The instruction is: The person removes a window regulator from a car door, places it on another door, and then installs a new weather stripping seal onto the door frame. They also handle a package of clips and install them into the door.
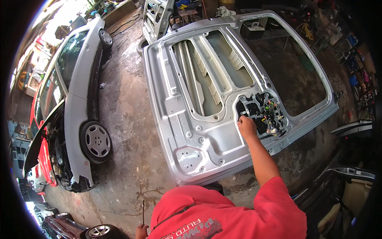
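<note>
A large silver vehicle door (234, 139) lies inner side up in front of me. In its lower right opening sits a black mechanism (266, 115) with metal brackets and small green, yellow and red parts. My right hand (247, 126) is closed at the left edge of this mechanism, its fingertips over the rim of the opening. What they pinch, if anything, is hidden. Low at the left, beside my red shirt, my left hand (141, 231) is closed around a thin dark rod (143, 211) that points upward, possibly a screwdriver; its handle end is covered by the fingers.
A silver car (85, 107) with its front end stripped stands on the left, a red car (43, 155) behind it. Another door frame (157, 20) leans beyond the big door. Shelves with clutter (358, 63) line the right. Stained concrete floor (123, 119) runs between car and door.
</note>
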Demonstrator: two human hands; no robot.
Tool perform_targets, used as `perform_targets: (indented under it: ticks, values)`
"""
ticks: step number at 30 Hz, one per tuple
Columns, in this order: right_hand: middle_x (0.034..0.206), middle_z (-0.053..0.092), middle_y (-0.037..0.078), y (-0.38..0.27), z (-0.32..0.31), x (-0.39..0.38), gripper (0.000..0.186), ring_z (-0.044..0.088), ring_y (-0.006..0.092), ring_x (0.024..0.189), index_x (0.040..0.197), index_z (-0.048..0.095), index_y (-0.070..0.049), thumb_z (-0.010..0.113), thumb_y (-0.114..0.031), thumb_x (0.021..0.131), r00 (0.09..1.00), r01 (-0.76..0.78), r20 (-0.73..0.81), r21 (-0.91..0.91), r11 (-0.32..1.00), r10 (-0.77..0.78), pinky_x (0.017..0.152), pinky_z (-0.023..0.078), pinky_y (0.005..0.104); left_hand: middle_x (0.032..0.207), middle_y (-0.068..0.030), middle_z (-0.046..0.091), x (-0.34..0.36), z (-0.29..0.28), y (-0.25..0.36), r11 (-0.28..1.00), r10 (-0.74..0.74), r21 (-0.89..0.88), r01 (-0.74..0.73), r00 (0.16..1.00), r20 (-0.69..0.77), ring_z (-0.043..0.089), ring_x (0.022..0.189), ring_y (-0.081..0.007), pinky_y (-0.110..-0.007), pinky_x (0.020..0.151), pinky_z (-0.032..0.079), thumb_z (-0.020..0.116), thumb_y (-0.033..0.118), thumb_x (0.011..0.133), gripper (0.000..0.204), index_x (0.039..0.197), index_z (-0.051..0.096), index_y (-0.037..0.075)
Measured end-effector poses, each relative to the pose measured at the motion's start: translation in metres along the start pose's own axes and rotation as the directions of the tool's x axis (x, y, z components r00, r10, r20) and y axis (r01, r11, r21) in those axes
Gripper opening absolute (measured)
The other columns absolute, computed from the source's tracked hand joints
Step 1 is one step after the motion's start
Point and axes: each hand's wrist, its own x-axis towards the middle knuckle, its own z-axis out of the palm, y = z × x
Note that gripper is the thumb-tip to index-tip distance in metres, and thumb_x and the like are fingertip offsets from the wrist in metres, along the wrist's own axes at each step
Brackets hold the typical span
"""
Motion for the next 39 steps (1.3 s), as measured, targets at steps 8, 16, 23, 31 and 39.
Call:
perform_targets:
  ticks: [8,16,23,31,39]
  values:
    - [0.096,0.073,0.020,0.008,0.000,0.001,0.013,0.070,0.0411,0.095,0.094,0.067,-0.006,0.072,-0.016,0.088,0.999,-0.012,0.031,-0.067,0.998,0.014,0.081,0.055,0.0523,0.068,-0.0100,0.065,-0.051,-0.004,0.121,0.998,0.034,0.063,-0.031,0.999,-0.034,0.057,0.062,-0.0132,-0.037,0.054,0.047,0.065,0.023,0.096,0.026,0.091,0.071,-0.002]
    - [0.094,0.074,0.020,0.014,0.002,0.002,0.013,0.070,0.0426,0.094,0.094,0.067,-0.005,0.074,-0.015,0.088,1.000,-0.013,0.014,-0.027,1.000,0.013,0.082,0.055,0.0532,0.062,-0.0065,0.059,-0.024,0.001,0.072,0.999,0.006,-0.045,-0.005,1.000,0.020,0.056,0.050,-0.0154,-0.034,0.044,0.047,0.064,0.023,0.094,0.025,0.094,0.074,0.000]
    - [0.097,0.074,0.022,-0.003,-0.011,0.006,0.026,0.072,0.0424,0.095,0.097,0.071,-0.004,0.066,-0.030,0.095,0.988,-0.029,0.139,-0.248,0.968,0.065,0.085,0.056,0.0531,0.062,-0.0058,0.058,-0.024,-0.006,0.049,0.998,-0.056,-0.021,0.057,0.998,0.019,0.056,0.050,-0.0172,-0.035,0.044,0.049,0.063,0.023,0.094,0.026,0.096,0.073,0.000]
    - [0.100,0.075,0.021,-0.028,-0.027,0.009,0.035,0.074,0.0389,0.097,0.097,0.075,-0.003,0.060,-0.035,0.099,0.966,-0.036,0.223,-0.380,0.924,0.129,0.088,0.057,0.0493,0.060,-0.0046,0.056,-0.041,-0.011,0.093,0.993,-0.077,0.089,0.075,0.997,0.023,0.056,0.050,-0.0168,-0.035,0.046,0.049,0.064,0.023,0.094,0.025,0.098,0.074,0.000]
    - [0.101,0.075,0.024,-0.013,-0.018,0.015,0.047,0.072,0.0416,0.102,0.101,0.077,-0.003,0.058,-0.046,0.100,0.949,-0.012,0.290,-0.362,0.932,0.125,0.089,0.056,0.0527,0.060,-0.0031,0.053,-0.034,-0.006,0.102,0.996,-0.054,0.072,0.052,0.998,0.027,0.052,0.049,-0.0150,-0.034,0.045,0.046,0.066,0.023,0.095,0.025,0.100,0.074,0.000]
